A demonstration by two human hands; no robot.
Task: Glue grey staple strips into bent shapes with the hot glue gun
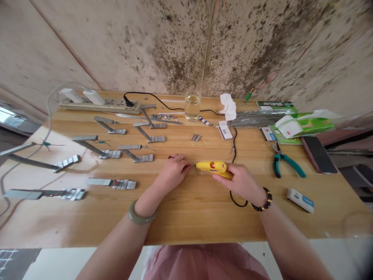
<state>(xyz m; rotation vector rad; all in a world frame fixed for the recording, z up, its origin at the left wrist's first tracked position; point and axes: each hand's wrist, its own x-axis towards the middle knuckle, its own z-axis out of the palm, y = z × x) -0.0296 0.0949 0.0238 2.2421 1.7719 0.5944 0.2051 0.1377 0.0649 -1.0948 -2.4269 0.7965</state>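
Observation:
My right hand (237, 179) is wrapped round the handle of a yellow glue gun (211, 167), whose nozzle points left. Close to the nozzle tip, my left hand (174, 171) rests low over the table with thumb and fingers pinched together. Whatever it pinches is too small to make out. A black cable (234, 146) runs behind and beside the gun. Beyond the hands lie a few short grey strips (196, 137). Several grey folded-strip pieces, one of them a flat one (125, 184), are spread on the left side of the wooden table (186, 217).
A glass of yellowish liquid (192, 107) stands at the back, right of a power strip (110, 105). Towards the right are a wire bundle (256, 118), teal pliers (291, 163), a phone (319, 154), a tissue pack (311, 123) and a small box (300, 200).

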